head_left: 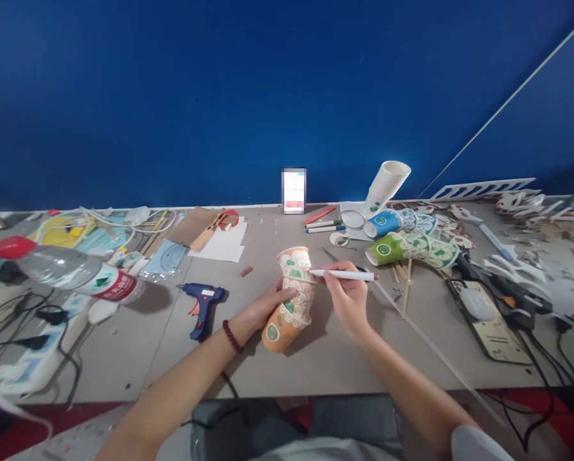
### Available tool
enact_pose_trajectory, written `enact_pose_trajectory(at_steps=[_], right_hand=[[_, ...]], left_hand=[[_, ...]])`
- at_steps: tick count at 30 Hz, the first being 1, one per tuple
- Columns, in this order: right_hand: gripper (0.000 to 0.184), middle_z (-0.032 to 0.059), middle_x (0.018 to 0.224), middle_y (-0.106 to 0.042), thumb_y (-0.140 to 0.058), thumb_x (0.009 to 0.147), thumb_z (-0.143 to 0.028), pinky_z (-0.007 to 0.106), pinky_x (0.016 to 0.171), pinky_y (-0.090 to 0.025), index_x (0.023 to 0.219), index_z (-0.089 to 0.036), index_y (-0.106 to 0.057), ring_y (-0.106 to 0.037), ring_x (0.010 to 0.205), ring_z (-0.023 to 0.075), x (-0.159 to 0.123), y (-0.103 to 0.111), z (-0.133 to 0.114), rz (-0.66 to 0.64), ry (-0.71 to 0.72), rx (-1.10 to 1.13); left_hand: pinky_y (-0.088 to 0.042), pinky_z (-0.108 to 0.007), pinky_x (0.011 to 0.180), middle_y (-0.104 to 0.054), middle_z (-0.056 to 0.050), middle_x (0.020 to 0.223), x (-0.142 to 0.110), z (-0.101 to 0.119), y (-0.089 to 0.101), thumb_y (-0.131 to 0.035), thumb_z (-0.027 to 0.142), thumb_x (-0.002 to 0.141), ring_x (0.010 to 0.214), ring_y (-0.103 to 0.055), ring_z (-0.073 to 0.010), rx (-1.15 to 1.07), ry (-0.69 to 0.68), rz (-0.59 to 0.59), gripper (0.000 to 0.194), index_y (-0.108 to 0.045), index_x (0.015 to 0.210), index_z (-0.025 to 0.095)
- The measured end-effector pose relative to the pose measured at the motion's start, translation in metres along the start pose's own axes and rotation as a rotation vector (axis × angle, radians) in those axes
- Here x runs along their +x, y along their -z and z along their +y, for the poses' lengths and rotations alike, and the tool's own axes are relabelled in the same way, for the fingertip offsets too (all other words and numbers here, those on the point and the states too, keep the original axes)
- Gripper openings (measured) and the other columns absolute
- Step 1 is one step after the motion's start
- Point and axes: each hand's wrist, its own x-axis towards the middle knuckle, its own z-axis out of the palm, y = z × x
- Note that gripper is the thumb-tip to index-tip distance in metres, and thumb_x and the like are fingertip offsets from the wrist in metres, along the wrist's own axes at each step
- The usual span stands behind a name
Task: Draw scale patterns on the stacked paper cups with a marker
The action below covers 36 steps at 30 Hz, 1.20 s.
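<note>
Orange-and-white patterned paper cups (299,291), joined into a bent chain, stand out over the middle of the table. My left hand (266,306) is closed round their left side, its thumb lying across the front. A white marker (351,275) with a reddish rear end is pinched in my right hand (351,299). Its tip points left and meets, or nearly meets, the upper cups; I cannot tell whether it touches. Closest to my left wrist lies a blue glue gun (203,305).
Blue cups (387,221) and green cups (411,250) lie at the right, before a leaning white cup stack (387,182). A phone (491,330) and cables are farther right. A water bottle (75,272) and power strip (51,352) occupy the left. Several markers (325,228) lie behind.
</note>
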Motion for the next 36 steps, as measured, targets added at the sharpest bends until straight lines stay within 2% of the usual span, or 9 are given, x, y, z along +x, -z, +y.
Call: enact_pose_trajectory(at_steps=[9,19,27,36], right_hand=[[0.013,0.0013,0.076,-0.073,-0.065,0.079,-0.031,0.036,0.08,-0.054,0.077,-0.023,-0.055,-0.07,0.077,0.0194,-0.0003,-0.0012,-0.0063,-0.036,-0.014,0.074],[0.011,0.0019,0.077,-0.073,-0.062,0.079,-0.028,0.034,0.078,-0.054,0.073,-0.022,-0.056,-0.069,0.082,0.0198,-0.0001,-0.0004,-0.0086,-0.05,-0.022,0.04],[0.012,0.001,0.075,-0.072,-0.063,0.081,-0.032,0.037,0.076,-0.056,0.079,-0.023,-0.054,-0.07,0.077,0.0202,0.0007,-0.0016,-0.0063,-0.022,-0.034,0.11],[0.014,-0.0009,0.073,-0.063,-0.065,0.079,-0.033,0.035,0.072,-0.058,0.078,-0.022,-0.057,-0.068,0.072,0.0184,0.0038,-0.0009,-0.0031,0.018,-0.015,0.05]], left_hand=[[-0.051,-0.035,0.074,-0.068,-0.012,0.101,-0.0013,0.002,-0.0039,-0.078,0.032,0.066,0.081,-0.066,-0.0226,-0.005,0.013,0.018,0.059,-0.051,0.116,0.015],[-0.052,-0.034,0.073,-0.067,-0.012,0.1,-0.0005,0.0017,-0.0032,-0.077,0.031,0.067,0.08,-0.066,-0.0215,-0.016,0.011,0.004,0.058,-0.051,0.117,0.015],[-0.051,-0.035,0.074,-0.068,-0.012,0.1,-0.0012,0.003,-0.0047,-0.078,0.034,0.065,0.081,-0.066,-0.0219,0.002,0.012,0.025,0.058,-0.053,0.114,0.015],[-0.052,-0.035,0.073,-0.068,-0.012,0.101,-0.0011,0.0026,-0.0038,-0.079,0.033,0.063,0.079,-0.066,-0.0217,-0.007,0.025,0.04,0.059,-0.053,0.112,0.015]])
